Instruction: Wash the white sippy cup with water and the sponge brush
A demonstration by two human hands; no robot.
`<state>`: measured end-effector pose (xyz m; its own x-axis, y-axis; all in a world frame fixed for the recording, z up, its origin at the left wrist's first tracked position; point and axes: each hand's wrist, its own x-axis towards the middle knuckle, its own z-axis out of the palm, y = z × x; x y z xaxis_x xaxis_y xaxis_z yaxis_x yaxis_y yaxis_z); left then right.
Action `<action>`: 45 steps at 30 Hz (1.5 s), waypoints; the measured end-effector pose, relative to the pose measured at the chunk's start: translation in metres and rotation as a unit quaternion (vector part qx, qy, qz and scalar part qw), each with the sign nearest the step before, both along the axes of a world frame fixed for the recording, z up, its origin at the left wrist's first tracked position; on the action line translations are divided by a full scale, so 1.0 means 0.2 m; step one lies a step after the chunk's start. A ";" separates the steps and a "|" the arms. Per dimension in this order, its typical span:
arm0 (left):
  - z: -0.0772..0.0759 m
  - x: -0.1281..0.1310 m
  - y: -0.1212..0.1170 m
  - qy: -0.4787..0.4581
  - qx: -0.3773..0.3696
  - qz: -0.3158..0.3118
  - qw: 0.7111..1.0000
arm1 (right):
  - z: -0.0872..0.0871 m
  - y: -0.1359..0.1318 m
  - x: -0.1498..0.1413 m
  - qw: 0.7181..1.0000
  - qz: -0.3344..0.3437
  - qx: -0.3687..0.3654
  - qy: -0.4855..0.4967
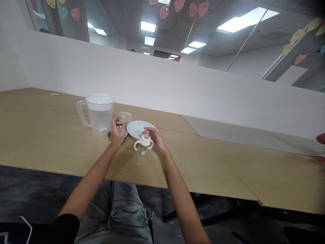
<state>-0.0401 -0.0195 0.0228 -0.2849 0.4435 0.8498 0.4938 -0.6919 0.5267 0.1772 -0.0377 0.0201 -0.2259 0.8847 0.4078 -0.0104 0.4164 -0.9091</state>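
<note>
A clear feeding bottle (143,147) with a white collar, two white side handles and a clear teat is in front of me. My right hand (154,136) is beside the bottle's top, fingers spread and curved behind the teat; whether they touch it is unclear. My left hand (117,133) has its thumb and finger at the edges of a clear dome-shaped cap (125,117), which it seems to hold. Below that hand lies a round shiny metal dish (126,134), partly hidden. A white shallow bowl (134,128) sits just behind the bottle.
To the left stands a large translucent pitcher (101,117) with a handle. A small yellow item (151,123) shows behind the bowl. The wooden table (208,162) meets a white wall (152,84) with windows above. At the far right edge is part of another person's hand (321,138).
</note>
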 end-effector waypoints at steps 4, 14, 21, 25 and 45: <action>-0.02 0.12 -0.11 0.113 0.040 -0.098 0.988 | 0.01 -0.04 -0.02 0.986 -0.121 0.115 -0.014; -0.05 0.20 -0.15 0.257 0.079 -0.227 0.936 | -0.04 -0.13 -0.05 0.920 -0.259 0.257 -0.140; -0.08 0.20 -0.14 0.261 0.050 -0.259 0.929 | -0.08 -0.13 -0.07 0.913 -0.274 0.257 -0.157; -0.08 0.19 -0.14 0.266 0.022 -0.267 0.926 | -0.10 -0.12 -0.07 0.918 -0.251 0.256 -0.171; -0.11 0.20 -0.12 0.253 0.025 -0.302 0.919 | -0.17 -0.07 -0.12 0.851 -0.332 0.387 -0.129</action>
